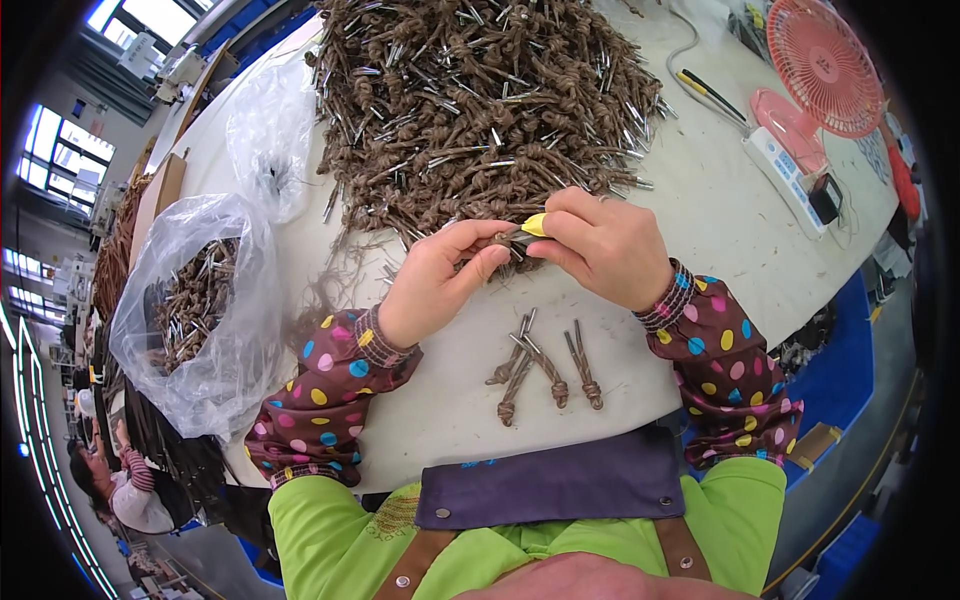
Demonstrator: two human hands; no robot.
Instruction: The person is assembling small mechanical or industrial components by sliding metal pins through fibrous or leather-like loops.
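At the near edge of a big heap of brown knotted cords with shiny metal tips (pixel 480 120), my two hands meet. My left hand (pixel 440 275) pinches a knotted brown cord (pixel 508 241) between thumb and fingers. My right hand (pixel 605 245) is closed on a small yellow-handled tool (pixel 535 225) whose working end touches or lies right beside that cord; its exact kind is hidden by the fingers. Below my hands, several knotted cords (pixel 550 370) lie apart from the heap on the white table (pixel 440 400), their tips pointing away from me.
On the left, a clear plastic bag (pixel 215 370) holds more knotted cords, with another clear bag (pixel 270 130) behind it. At the right stand a pink fan (pixel 825 65) and a white power strip (pixel 785 180). A yellow-and-black cutter knife (pixel 710 95) lies beyond the heap's right side.
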